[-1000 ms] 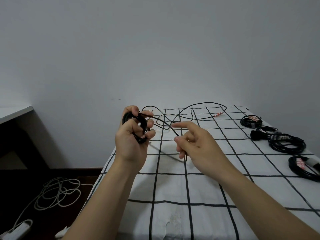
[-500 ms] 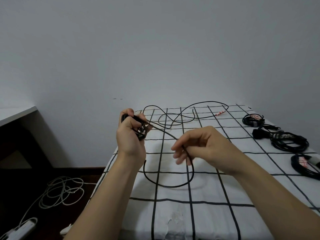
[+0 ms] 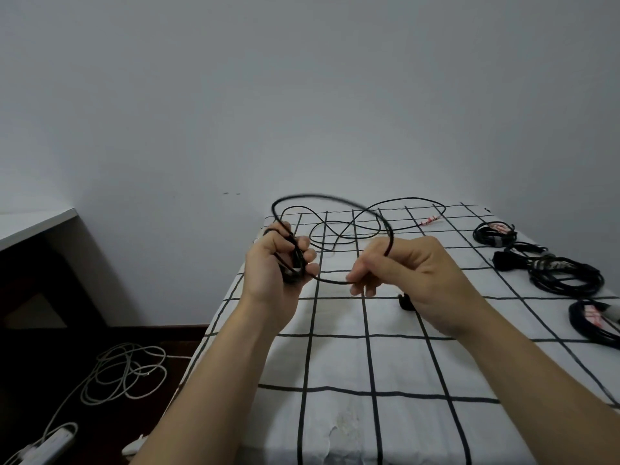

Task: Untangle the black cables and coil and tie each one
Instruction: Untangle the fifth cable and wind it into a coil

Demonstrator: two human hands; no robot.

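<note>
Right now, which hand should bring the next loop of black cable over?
Probably the right hand: its fingers pinch the loose thin black cable, free to swing its loop over. The left hand is busy gripping the coiled part.

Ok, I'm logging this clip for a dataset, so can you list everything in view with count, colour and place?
Sheet: one, white with black grid, covering the surface.
Black cable: one, black, looped in the air, far part loose on the sheet.
Coiled cables: three, black, along the sheet's right edge.
Twist tie: one, red and white, sheet's far end.
Cords: one heap, white, floor at left.
Power strip: one, white, floor, bottom left.
Left hand: one, grips the black cable's coiled turns.
Right hand: one, holds the loop.
</note>
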